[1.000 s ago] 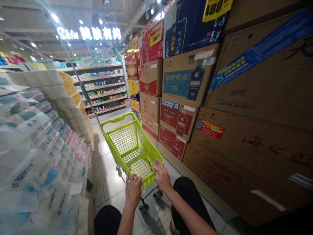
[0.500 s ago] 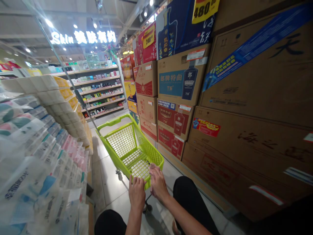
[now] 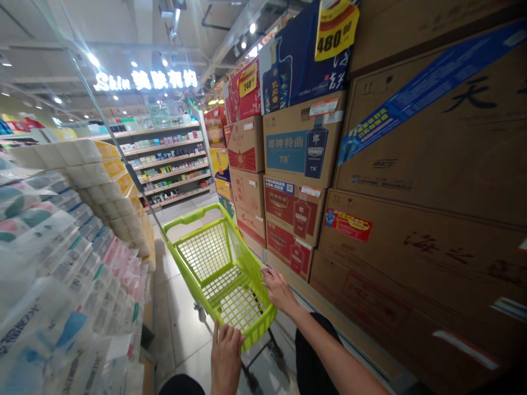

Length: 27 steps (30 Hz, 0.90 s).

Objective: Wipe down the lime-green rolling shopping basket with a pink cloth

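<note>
A lime-green shopping cart (image 3: 187, 282) with a grid-walled basket stands in the aisle in front of me, nothing lying in its basket. My left hand (image 3: 226, 351) curls its fingers over the near end's rim at the left corner. On the right side rim, my right hand (image 3: 281, 292) is closed round a pinkish cloth, of which only a small edge shows beyond the fingers. The cart's handle is at the far end, and a thin pole (image 3: 134, 178) rises from its left side.
Stacked cardboard cartons (image 3: 302, 145) wall the right side close to the cart. Plastic-wrapped tissue packs (image 3: 82, 258) pile up on the left. Shelves of small goods (image 3: 173, 164) stand at the far end. Tiled floor (image 3: 181, 323) runs under the cart.
My right hand has moved from the near end forward along the right rim with the cloth, now mostly hidden. My left hand stays on the near rim, and the view has tilted up slightly.
</note>
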{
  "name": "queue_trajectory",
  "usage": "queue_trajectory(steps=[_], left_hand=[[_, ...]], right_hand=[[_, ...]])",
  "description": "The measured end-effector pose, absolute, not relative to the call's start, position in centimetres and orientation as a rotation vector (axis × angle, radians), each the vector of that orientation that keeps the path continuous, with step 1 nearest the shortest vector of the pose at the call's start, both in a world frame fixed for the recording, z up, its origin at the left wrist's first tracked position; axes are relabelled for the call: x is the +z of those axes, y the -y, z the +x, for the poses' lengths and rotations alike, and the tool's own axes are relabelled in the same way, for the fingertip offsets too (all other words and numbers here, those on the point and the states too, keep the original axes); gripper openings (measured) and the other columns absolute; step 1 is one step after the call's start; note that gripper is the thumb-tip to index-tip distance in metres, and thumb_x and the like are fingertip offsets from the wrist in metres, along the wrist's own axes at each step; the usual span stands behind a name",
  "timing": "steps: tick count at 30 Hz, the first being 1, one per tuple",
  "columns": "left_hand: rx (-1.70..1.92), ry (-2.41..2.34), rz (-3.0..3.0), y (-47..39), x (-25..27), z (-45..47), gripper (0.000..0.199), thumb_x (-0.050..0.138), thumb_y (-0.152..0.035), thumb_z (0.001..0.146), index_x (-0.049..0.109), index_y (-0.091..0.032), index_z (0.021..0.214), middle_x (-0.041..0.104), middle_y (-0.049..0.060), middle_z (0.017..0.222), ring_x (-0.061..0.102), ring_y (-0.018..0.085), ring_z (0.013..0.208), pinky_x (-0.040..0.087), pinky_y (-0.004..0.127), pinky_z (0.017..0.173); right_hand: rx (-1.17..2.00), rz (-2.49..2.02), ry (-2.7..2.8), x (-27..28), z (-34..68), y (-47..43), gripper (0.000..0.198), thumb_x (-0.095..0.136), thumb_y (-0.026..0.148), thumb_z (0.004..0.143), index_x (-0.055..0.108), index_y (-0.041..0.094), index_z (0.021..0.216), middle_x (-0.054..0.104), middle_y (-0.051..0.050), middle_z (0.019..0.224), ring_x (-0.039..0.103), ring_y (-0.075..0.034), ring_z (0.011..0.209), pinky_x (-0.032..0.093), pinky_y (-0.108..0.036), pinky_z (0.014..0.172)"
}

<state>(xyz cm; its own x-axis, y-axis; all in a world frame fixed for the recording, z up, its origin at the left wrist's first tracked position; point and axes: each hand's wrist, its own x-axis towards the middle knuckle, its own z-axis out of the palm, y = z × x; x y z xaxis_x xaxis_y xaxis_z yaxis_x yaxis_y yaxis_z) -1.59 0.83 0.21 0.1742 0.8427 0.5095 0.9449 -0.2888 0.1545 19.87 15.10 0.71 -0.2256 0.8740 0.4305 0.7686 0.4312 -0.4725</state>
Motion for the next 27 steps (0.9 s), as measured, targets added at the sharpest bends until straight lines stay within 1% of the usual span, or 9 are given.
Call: queue_trajectory(steps=[4,9,11,13,15,16,19,23,27], left_hand=[[-0.733,1.762,-2.249,-1.1,0.4,-1.2,0.022,0.049,-0.018,0.093,0.055,-0.023,0.073,0.057,-0.005,0.072,0.058,0.014,0.086,0.035,0.050,0.113],[-0.701,1.774,-2.175,-1.4,0.3,-0.5,0.020,0.047,-0.018,0.094,0.057,-0.023,0.077,0.057,-0.005,0.075,0.057,0.015,0.088,0.035,0.050,0.114],[-0.695,1.787,-2.147,-1.4,0.1,-0.1,0.019,0.049,-0.018,0.093,0.057,-0.022,0.077,0.057,-0.004,0.075,0.057,0.015,0.088,0.034,0.050,0.115],[-0.675,1.813,-2.126,-1.4,0.1,0.3,0.017,0.051,-0.018,0.092,0.058,-0.022,0.077,0.058,-0.004,0.077,0.057,0.016,0.089,0.033,0.050,0.115],[-0.642,1.852,-2.110,-1.5,0.2,1.0,0.017,0.049,-0.019,0.093,0.059,-0.022,0.079,0.059,-0.003,0.078,0.057,0.016,0.090,0.033,0.051,0.115],[-0.625,1.864,-2.104,-1.5,0.2,1.4,0.018,0.048,-0.019,0.094,0.059,-0.022,0.079,0.059,-0.003,0.079,0.057,0.017,0.090,0.033,0.051,0.115],[-0.594,1.869,-2.097,-1.4,0.4,2.7,0.022,0.045,-0.018,0.095,0.060,-0.022,0.080,0.059,-0.002,0.078,0.057,0.017,0.090,0.032,0.052,0.116],[-0.662,1.837,-2.073,-1.2,-0.1,4.3,0.023,0.045,-0.018,0.094,0.062,-0.022,0.080,0.059,-0.001,0.076,0.057,0.018,0.087,0.034,0.053,0.114],[-0.722,1.815,-2.045,-1.1,-0.6,5.3,0.021,0.046,-0.019,0.094,0.065,-0.022,0.084,0.060,0.000,0.077,0.057,0.019,0.088,0.038,0.052,0.112]], right_hand=[[0.223,-1.380,2.129,2.9,18.9,-20.1,0.027,0.047,0.016,0.091,0.071,0.025,0.100,0.063,-0.006,0.116,0.057,-0.019,0.097,0.045,-0.029,0.086],[0.197,-1.441,1.992,2.4,18.1,-20.6,0.027,0.047,0.023,0.094,0.069,0.027,0.109,0.065,-0.006,0.117,0.054,-0.022,0.099,0.044,-0.032,0.085],[0.145,-1.485,1.850,1.0,17.6,-18.6,0.031,0.045,0.025,0.095,0.067,0.027,0.117,0.063,-0.005,0.126,0.052,-0.024,0.106,0.042,-0.037,0.092],[0.091,-1.507,1.710,-0.6,16.7,-15.9,0.035,0.043,0.025,0.095,0.065,0.025,0.123,0.061,-0.005,0.132,0.047,-0.027,0.117,0.035,-0.046,0.103],[0.082,-1.499,1.626,-2.0,15.4,-13.1,0.035,0.042,0.026,0.096,0.068,0.024,0.120,0.064,-0.006,0.128,0.040,-0.030,0.126,0.027,-0.053,0.110],[0.099,-1.481,1.610,-2.4,14.7,-11.7,0.034,0.043,0.027,0.096,0.070,0.025,0.116,0.066,-0.005,0.123,0.038,-0.030,0.128,0.026,-0.054,0.110],[0.188,-1.393,1.625,-2.7,13.5,-8.9,0.031,0.045,0.028,0.096,0.073,0.028,0.109,0.069,-0.004,0.117,0.039,-0.030,0.128,0.032,-0.052,0.108],[0.162,-1.330,1.584,-0.7,15.0,-7.5,0.035,0.042,0.031,0.098,0.065,0.029,0.124,0.064,-0.004,0.125,0.048,-0.028,0.118,0.035,-0.051,0.107],[0.106,-1.356,1.495,-0.2,17.3,-6.4,0.039,0.042,0.031,0.098,0.060,0.028,0.131,0.055,-0.010,0.134,0.049,-0.028,0.123,0.040,-0.048,0.106]])
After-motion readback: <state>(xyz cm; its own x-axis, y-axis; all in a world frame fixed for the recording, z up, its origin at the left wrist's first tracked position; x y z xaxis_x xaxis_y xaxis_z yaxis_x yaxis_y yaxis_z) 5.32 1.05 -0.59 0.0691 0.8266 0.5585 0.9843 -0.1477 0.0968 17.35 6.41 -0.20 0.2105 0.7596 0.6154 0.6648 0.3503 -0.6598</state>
